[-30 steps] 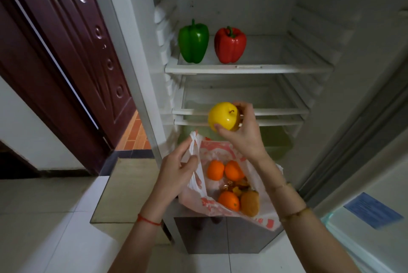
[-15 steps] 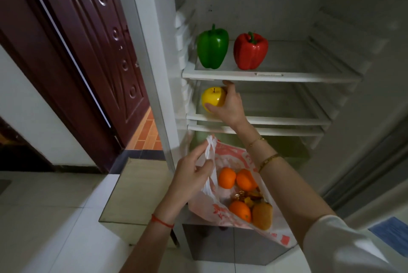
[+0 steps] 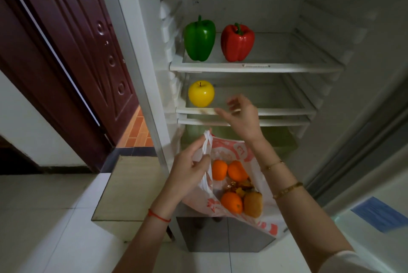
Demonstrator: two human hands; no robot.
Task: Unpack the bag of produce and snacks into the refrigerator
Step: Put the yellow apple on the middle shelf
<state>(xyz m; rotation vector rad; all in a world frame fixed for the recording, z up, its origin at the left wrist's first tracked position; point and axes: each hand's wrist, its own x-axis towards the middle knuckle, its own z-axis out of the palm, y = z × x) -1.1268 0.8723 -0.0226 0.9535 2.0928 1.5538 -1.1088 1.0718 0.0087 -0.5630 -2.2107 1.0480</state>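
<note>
A yellow apple rests at the left end of the fridge's second shelf. My right hand hovers just right of it, fingers apart and holding nothing. My left hand pinches the handle of a white and red plastic bag, keeping it open below the shelves. Inside the bag lie three oranges, a brownish fruit and some small wrapped snacks. A green pepper and a red pepper stand on the top shelf.
The bag sits on a grey low stand in front of the fridge. A dark red door stands at the left beyond the fridge's side wall. A pale tiled floor spreads below, with a blue sheet at the lower right.
My right hand set the yellow apple on the second shelf, let go of it and drew back to the right. My left hand kept hold of the bag handle.
</note>
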